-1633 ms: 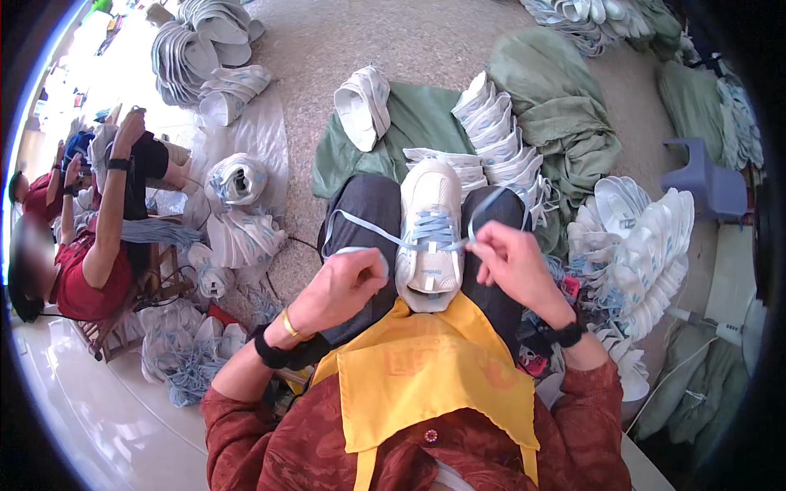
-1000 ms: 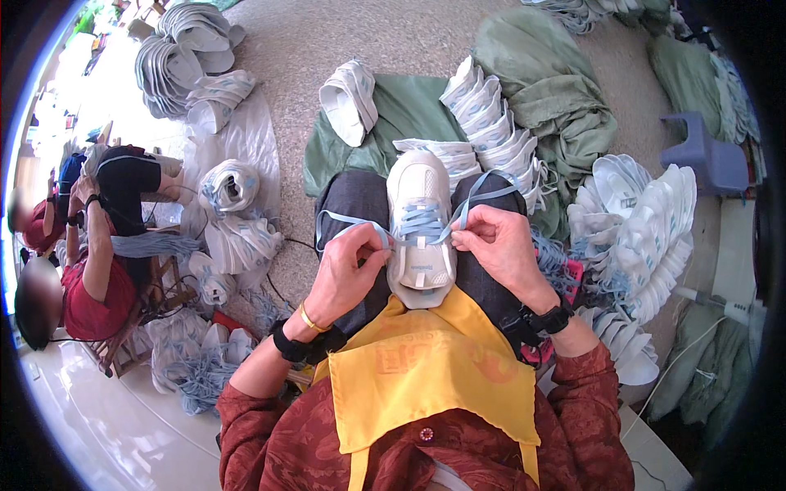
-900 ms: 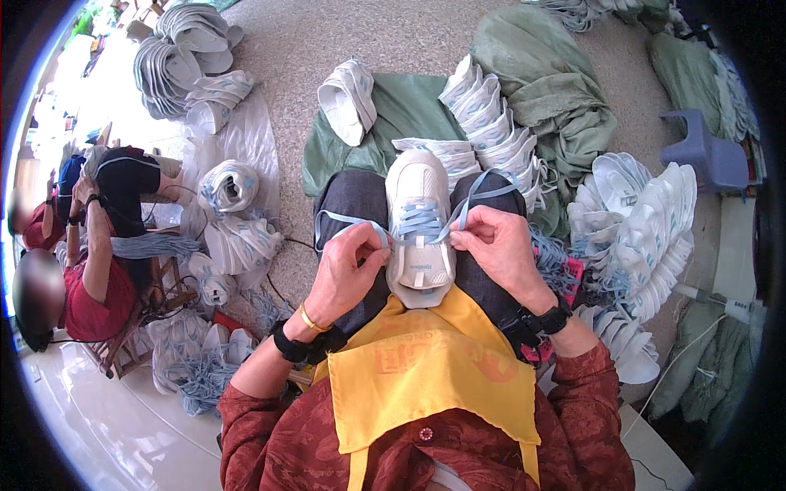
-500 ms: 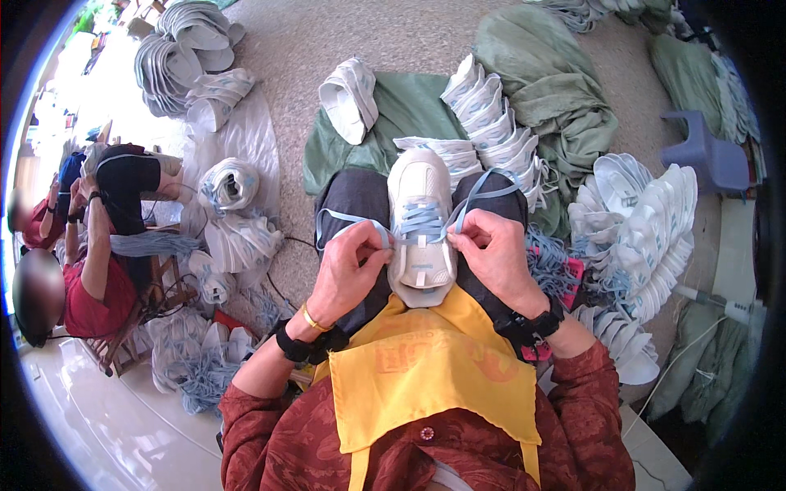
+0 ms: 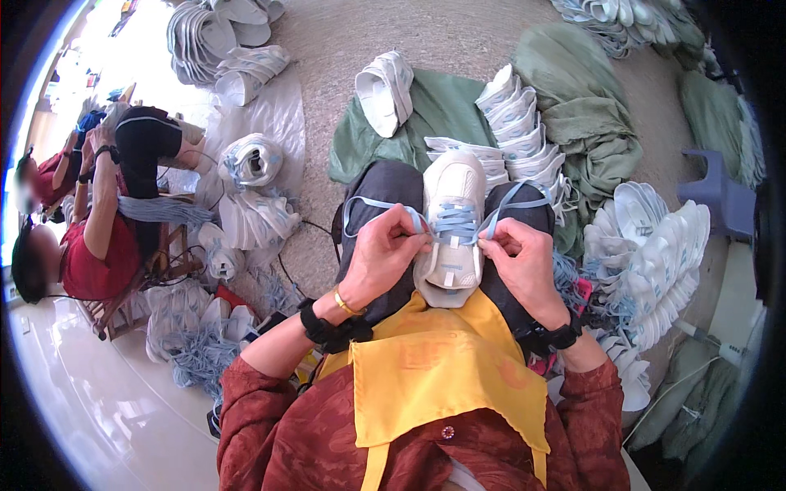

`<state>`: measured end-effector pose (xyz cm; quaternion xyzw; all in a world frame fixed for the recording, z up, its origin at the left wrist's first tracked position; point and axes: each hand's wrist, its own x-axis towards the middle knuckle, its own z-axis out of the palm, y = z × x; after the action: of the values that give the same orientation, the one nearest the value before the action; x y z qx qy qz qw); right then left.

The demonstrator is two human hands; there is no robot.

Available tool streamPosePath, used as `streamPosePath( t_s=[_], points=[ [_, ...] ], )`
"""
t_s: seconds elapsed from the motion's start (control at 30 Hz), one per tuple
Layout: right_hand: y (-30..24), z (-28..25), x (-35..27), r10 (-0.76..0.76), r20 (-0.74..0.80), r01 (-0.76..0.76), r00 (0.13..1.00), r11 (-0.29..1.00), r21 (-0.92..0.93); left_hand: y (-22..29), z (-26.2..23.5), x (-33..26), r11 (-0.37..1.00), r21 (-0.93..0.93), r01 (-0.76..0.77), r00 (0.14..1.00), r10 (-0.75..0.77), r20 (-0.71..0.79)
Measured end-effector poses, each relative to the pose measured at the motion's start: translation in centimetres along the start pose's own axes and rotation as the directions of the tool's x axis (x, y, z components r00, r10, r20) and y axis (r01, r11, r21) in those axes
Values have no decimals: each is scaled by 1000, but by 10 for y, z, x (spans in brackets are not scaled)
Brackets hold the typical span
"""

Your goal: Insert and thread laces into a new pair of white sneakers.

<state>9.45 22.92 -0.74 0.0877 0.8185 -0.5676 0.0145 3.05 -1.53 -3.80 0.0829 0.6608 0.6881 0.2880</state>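
Observation:
A white sneaker upper (image 5: 454, 178) lies between my knees, its toe pointing away from me. A light blue shoelace (image 5: 455, 222) criss-crosses its front, and the tongue shows at the near end. My left hand (image 5: 381, 255) pinches the lace beside the left eyelets, with a loop of it arching over my left knee. On the other side my right hand (image 5: 521, 260) has thumb and forefinger closed on the lace near the right eyelets. Another loop of lace rises over my right knee from there. The exact lace ends are hidden by my fingers.
Stacked white uppers (image 5: 524, 123) lie ahead on a green sheet (image 5: 438, 110). More uppers (image 5: 655, 266) are piled at right, before a grey-blue plastic stool (image 5: 720, 192). Bundled blue laces (image 5: 196, 356) lie at left. Two co-workers sit at left, the nearer in a red shirt (image 5: 102, 258).
My left fingertips have come in closer to the shoe's eyelets. My right hand still pinches the lace. The whole scene has shifted rightward in view.

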Motion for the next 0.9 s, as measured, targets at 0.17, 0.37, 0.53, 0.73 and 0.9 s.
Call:
streamPosePath(
  t_s=[0.17, 0.37, 0.53, 0.73, 0.9],
  points=[
    [0, 1, 1, 22, 11, -22, 1000, 1000, 12, -1, 4, 0, 1000, -11, 16, 999, -16, -38],
    [0, 0, 0, 52, 4, -52, 999, 999, -1, -7, 6, 4, 999, -34, -34, 998, 32, -57],
    [1, 1, 0, 25, -1, -25, 1000, 1000, -11, -6, 8, 2, 996, -54, -68, 995, 64, -72],
    [-1, 1, 0, 33, 1, -33, 999, 999, -12, -7, 11, -1, 978, 152, -142, 972, 167, -164],
    [3, 1, 0, 34, -9, -34, 999, 999, -3, 16, 14, -3, 893, 419, -165, 970, 224, -97]
  ],
)
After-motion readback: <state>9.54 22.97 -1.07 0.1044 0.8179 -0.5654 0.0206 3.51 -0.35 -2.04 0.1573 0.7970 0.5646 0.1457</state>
